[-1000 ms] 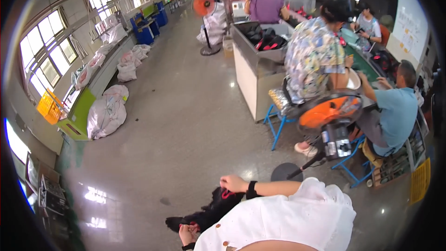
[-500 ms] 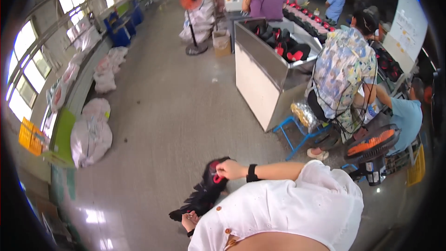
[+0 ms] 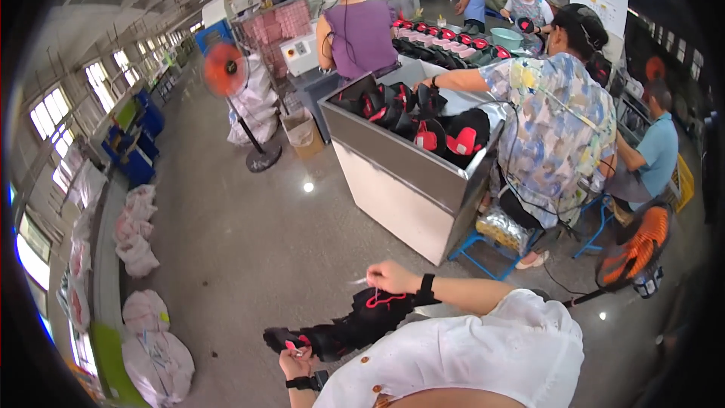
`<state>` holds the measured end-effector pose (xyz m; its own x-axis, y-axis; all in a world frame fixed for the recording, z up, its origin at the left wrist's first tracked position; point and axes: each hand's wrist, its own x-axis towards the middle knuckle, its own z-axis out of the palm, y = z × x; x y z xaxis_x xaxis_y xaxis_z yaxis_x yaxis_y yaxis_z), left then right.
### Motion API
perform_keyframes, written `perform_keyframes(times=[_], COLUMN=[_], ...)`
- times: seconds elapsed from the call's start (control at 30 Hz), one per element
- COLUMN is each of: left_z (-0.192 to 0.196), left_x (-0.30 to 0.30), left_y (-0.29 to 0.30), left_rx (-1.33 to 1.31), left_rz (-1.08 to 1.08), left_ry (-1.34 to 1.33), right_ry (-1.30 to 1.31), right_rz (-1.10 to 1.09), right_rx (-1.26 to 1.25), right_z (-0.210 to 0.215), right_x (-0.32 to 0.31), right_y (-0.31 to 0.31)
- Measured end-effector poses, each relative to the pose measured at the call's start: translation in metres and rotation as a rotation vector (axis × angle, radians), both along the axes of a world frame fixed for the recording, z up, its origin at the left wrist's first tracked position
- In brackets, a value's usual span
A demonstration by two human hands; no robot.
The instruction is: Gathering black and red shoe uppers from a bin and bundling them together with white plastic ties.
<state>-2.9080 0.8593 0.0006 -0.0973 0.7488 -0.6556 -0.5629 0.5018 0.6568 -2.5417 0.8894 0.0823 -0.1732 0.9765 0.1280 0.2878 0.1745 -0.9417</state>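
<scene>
Black pieces with red trim, looking like a string of shoe uppers [image 3: 343,336], stretch between my two hands in front of my white shirt. My left hand [image 3: 296,363] is closed on the near left end, where a bit of red shows. At the other end my right hand [image 3: 394,277] is raised, its fingers pinched on a thin cord. Below those fingers a red loop [image 3: 385,300] lies on the black material. A pale blurred strip sticks out beside the right fingertips; its kind is unclear.
A metal-topped bin [image 3: 400,170] of black and red shoe parts stands ahead, with a patterned-shirt co-worker [image 3: 555,121] reaching in. An orange fan [image 3: 638,245] stands right, another fan [image 3: 225,69] ahead left. White sacks [image 3: 158,366] line the left side. Other people work beyond.
My view has swung to the right and up. My right hand has lifted off the black pieces, drawing up the cord. The bundle now lies more level, and the co-worker's arm reaches into the bin.
</scene>
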Motion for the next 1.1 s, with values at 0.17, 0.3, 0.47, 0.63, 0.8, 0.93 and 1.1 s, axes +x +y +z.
perform_keyframes(times=[0.17, 0.3, 0.47, 0.63, 0.8, 0.93, 1.1], left_z=[0.103, 0.172, 0.217, 0.174, 0.078, 0.109, 0.095], left_x=[0.093, 0.191, 0.34, 0.491, 0.587, 0.657, 0.711], left_y=[0.178, 0.304, 0.421, 0.548, 0.654, 0.634, 0.652], left_rx=[0.431, 0.64, 0.699, 0.72, 1.114, 1.637, 1.785], left_rz=[-0.148, -0.187, -0.255, -0.706, -1.362, -1.307, -1.475], left_ry=[-0.11, -0.343, -0.491, -0.331, 0.621, 0.838, 0.825], right_ry=[0.159, 0.168, 0.01, -0.342, -0.845, -0.736, -0.731], right_rz=[-0.271, -0.43, -0.671, -0.863, -0.786, -0.878, -1.028], right_rx=[0.43, 0.707, 0.87, 0.554, -0.013, -0.048, -0.193], right_z=[0.131, 0.217, 0.221, 0.165, 0.085, 0.065, 0.059], right_x=[0.09, 0.161, 0.217, 0.263, 0.277, 0.289, 0.291], right_y=[0.131, 0.167, 0.176, 0.211, 0.252, 0.251, 0.259])
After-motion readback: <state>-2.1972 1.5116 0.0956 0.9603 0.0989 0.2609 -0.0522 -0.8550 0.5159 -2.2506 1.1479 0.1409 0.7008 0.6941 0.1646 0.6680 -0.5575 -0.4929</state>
